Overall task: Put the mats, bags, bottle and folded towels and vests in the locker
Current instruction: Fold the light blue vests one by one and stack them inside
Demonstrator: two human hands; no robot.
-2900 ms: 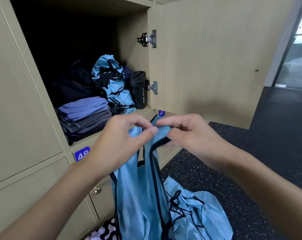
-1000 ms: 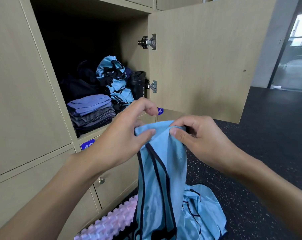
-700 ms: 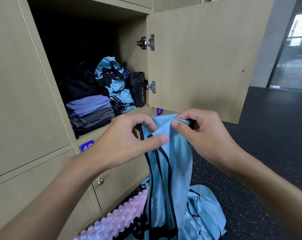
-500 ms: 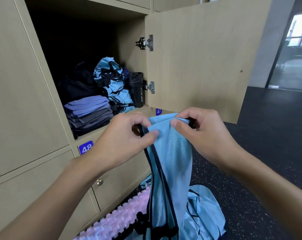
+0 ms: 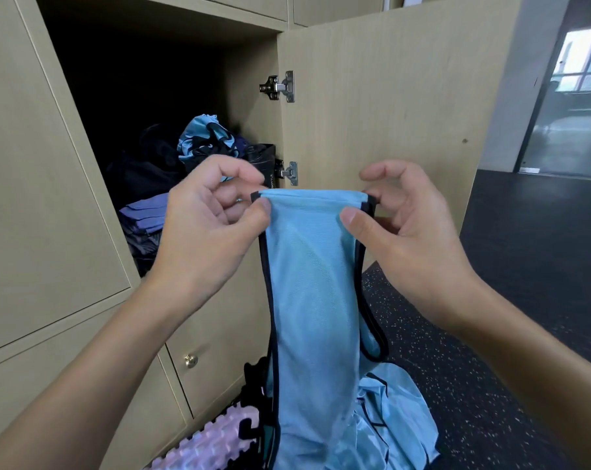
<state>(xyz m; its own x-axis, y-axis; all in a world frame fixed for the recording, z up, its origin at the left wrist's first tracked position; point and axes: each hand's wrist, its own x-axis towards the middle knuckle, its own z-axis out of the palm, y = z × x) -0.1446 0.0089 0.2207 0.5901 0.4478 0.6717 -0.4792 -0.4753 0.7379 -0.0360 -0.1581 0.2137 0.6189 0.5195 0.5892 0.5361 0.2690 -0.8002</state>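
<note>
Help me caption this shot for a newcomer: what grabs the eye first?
A light blue mesh vest with black trim hangs at centre, its top edge stretched between the left hand and right hand, each pinching a corner. Behind, the open locker holds folded towels, bundled blue vests and a black bottle by the hinge side.

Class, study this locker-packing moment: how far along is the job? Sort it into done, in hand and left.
Done: folded towels, what looks like a dark bag, bundled vests and the black bottle sit inside the locker. In hand: the left hand and right hand pinch the top corners of a blue vest, hanging unfolded. Left: a crumpled vest and the pink mat on the floor.
</note>
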